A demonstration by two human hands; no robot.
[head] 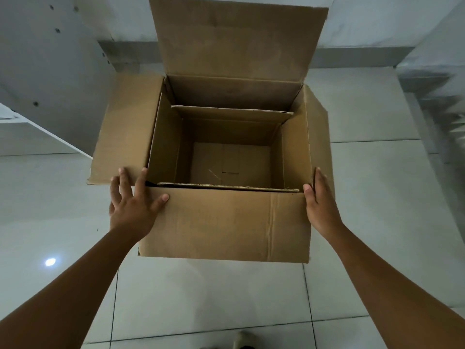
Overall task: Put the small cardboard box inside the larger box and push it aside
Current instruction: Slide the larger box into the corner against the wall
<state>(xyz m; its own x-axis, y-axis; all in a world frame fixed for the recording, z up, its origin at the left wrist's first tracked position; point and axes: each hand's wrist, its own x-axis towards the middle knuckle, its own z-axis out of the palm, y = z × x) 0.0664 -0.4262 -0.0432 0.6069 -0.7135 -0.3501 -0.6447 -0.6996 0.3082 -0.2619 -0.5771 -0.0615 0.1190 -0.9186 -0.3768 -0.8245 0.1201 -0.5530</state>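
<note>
Both forearms reach up from the bottom corners of the frame toward the larger box (224, 222), which sits on the pale tiled floor (206, 298) at centre. At its lower left corner the left hand (133, 205) lies flat with fingers spread, gripping nothing, thumb on the near flap. At the lower right corner the right hand (319, 202) presses edge-on, fingers straight and together. Inside the larger box stands the small cardboard box (226, 117), open-topped, its flaps upright.
</note>
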